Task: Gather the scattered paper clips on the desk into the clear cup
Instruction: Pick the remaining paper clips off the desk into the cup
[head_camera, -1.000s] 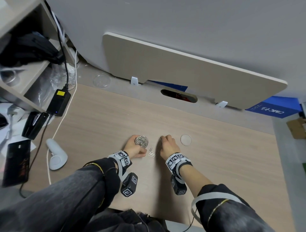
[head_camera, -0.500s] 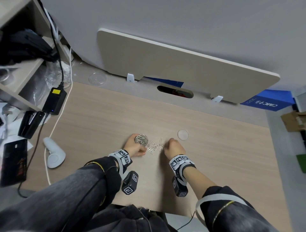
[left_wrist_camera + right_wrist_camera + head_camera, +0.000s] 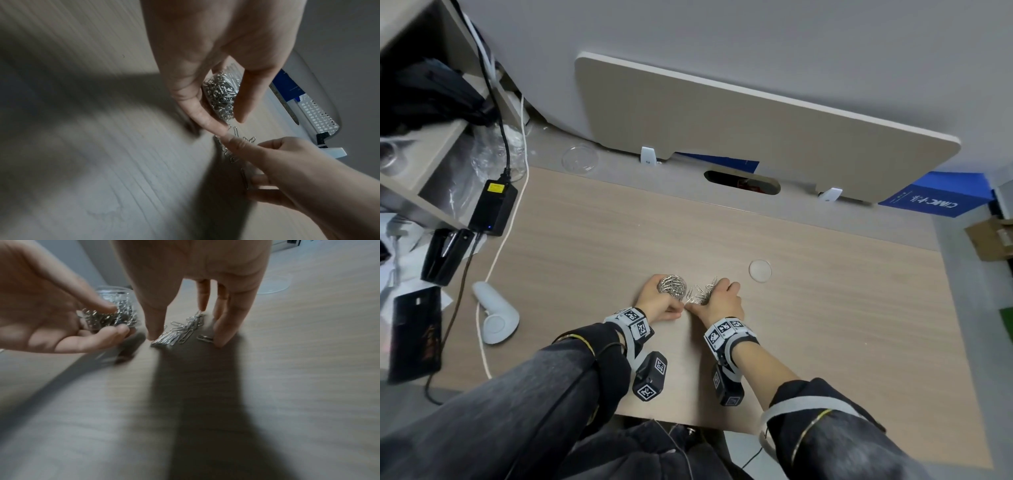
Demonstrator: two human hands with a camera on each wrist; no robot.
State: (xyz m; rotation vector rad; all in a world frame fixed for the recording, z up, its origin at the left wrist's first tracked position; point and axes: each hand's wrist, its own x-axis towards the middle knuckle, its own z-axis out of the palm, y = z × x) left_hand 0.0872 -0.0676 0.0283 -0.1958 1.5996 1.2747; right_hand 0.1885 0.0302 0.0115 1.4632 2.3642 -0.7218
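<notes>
Nearest the body, both wrists lie low over the bench [image 3: 825, 308], the two hands almost meeting. The left hand [image 3: 654, 301] has its grip closed round the cup [image 3: 672, 288], thumb on one side and fingers on the other; the cup looks nearly full of clips and leans toward the other hand. The right hand [image 3: 719, 301] is spread, fingers straight and tips down on the wood, caging a small heap of loose clips [image 3: 183, 331] without pinching any; its grip is wide and holds nothing.

The step in hand seems to be raking that last heap together and getting it into the cup. To do it well, I would draw the fingertips inward so the clips bunch under the palm. One clip [image 3: 204, 338] sits just beside the outer finger [image 3: 221, 331] and could slip out, so that finger should sweep it in first. Then tilt the cup mouth toward the heap, rim touching the bench, and push the clips in rather than lift them one by one. Keep the left thumb clear of the mouth. Flat wire clips tend to tangle and skate, so slow, low strokes suit them.

Further off, a round clear lid [image 3: 760, 270] lies on the bench right of the hands, well apart from the clips.
</notes>
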